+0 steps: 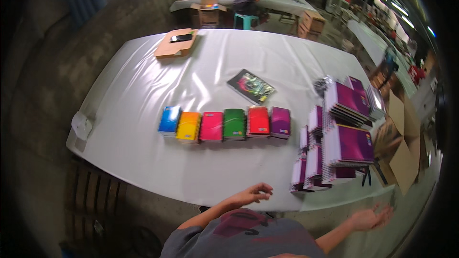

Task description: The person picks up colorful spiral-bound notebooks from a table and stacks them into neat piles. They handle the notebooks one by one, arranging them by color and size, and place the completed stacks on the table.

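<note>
The left hand [252, 194] is hovering loosely curled and holding nothing at the near edge of the white-covered table [143, 153], while the right hand [372, 218] is hanging open and empty (palm up) off the table's corner. Just beyond the right hand, stacks of purple spiral-bound notebooks [337, 138] are standing. Farther ahead of the left hand, a row of six coloured notebooks [224, 124] is lying, blue to purple.
</note>
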Demonstrator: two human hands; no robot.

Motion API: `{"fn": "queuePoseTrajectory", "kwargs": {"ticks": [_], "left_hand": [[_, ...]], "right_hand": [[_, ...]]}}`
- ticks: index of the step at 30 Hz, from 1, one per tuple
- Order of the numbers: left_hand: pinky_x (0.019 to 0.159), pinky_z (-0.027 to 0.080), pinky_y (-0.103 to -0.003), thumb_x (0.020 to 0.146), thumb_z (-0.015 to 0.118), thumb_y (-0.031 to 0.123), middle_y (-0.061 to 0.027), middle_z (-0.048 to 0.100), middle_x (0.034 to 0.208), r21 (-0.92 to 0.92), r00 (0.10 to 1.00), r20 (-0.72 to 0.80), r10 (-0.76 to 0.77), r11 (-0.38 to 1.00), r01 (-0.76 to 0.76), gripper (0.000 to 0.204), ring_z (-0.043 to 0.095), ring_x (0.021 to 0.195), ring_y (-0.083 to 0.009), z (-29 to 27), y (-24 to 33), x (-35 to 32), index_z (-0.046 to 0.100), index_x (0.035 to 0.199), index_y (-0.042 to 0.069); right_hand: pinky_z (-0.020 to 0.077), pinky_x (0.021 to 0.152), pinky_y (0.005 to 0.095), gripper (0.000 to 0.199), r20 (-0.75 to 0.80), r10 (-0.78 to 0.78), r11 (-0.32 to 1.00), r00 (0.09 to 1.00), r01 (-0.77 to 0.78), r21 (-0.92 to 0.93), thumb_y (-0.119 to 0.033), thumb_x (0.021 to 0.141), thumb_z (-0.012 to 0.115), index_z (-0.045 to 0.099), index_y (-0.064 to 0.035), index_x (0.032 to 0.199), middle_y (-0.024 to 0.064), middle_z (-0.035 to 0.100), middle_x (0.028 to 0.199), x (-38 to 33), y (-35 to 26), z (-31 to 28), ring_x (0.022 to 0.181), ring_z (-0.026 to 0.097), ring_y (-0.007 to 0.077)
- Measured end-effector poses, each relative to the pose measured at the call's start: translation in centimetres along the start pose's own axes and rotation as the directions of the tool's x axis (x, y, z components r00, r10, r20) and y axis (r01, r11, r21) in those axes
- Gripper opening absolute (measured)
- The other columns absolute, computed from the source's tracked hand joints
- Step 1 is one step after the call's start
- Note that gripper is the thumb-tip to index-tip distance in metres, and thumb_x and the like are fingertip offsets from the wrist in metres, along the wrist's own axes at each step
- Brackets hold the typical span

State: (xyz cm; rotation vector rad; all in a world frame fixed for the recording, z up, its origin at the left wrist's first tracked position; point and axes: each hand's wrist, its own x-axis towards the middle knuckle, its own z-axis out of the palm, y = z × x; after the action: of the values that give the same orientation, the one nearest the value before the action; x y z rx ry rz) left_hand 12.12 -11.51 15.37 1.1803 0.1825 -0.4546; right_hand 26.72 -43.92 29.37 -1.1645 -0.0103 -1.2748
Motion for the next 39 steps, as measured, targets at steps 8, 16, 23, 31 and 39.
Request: {"fn": "queuePoseTrajectory", "kwargs": {"ticks": [8,16,23,31,39], "left_hand": [[0.077,0.043,-0.027,0.082,0.061,0.018,-0.0038,0.058,0.097,0.286,0.462,-0.747,0.478,0.859,-0.425,0.024,0.054,0.09,-0.0137,-21.6,3.3,-10.4,0.054,0.103,0.007],[0.08,0.045,-0.037,0.082,0.058,0.032,-0.014,0.052,0.111,0.511,0.226,-0.857,0.463,0.815,0.272,0.045,0.056,0.094,-0.0276,-37.8,2.8,-16.7,0.051,0.117,0.004],[0.074,0.047,-0.038,0.076,0.063,0.04,-0.0084,0.06,0.093,0.505,0.181,-0.863,0.472,0.822,0.265,0.039,0.06,0.083,-0.0278,-37.9,4.7,-14.5,0.064,0.1,0.008],[0.07,0.047,-0.031,0.071,0.069,0.019,-0.0116,0.058,0.089,0.341,0.232,-0.906,0.354,0.935,-0.094,0.035,0.058,0.076,-0.0196,-38.5,4.7,-13.6,0.055,0.096,-0.002],[0.069,0.047,-0.028,0.075,0.067,0.015,-0.0114,0.057,0.091,0.308,0.424,-0.85,0.314,0.948,-0.084,0.039,0.056,0.08,-0.018,-38.9,6.1,-14.0,0.048,0.105,-0.002]], "right_hand": [[0.0386,0.088,0.0433,0.024,0.383,-0.468,0.883,0.796,0.433,0.18,-0.013,0.087,0.044,0.051,0.0039,0.102,0.0166,0.047,0.109,-16.5,-8.2,9.9,0.098,0.05,0.0272],[0.0406,0.084,0.036,0.031,0.968,-0.183,0.975,-0.173,0.096,0.202,-0.007,0.074,0.062,0.056,-0.0074,0.105,0.009,0.06,0.098,-41.3,-13.5,20.1,0.096,0.056,0.0232],[0.0384,0.092,0.0401,0.047,0.877,-0.182,0.759,-0.444,0.503,0.412,-0.015,0.077,0.058,0.047,-0.0034,0.121,0.0136,0.05,0.123,-56.8,-10.0,24.2,0.113,0.049,0.0252],[0.0413,0.093,0.0371,0.041,0.889,-0.201,0.757,-0.413,0.51,0.408,-0.008,0.078,0.05,0.05,0.0038,0.117,0.017,0.053,0.121,-60.4,-6.8,23.0,0.11,0.052,0.0281],[0.0409,0.094,0.0362,0.047,0.903,-0.138,0.939,-0.407,0.237,0.251,-0.004,0.075,0.059,0.049,-0.0015,0.121,0.0146,0.051,0.123,-57.9,-6.9,23.7,0.113,0.05,0.0262]]}}
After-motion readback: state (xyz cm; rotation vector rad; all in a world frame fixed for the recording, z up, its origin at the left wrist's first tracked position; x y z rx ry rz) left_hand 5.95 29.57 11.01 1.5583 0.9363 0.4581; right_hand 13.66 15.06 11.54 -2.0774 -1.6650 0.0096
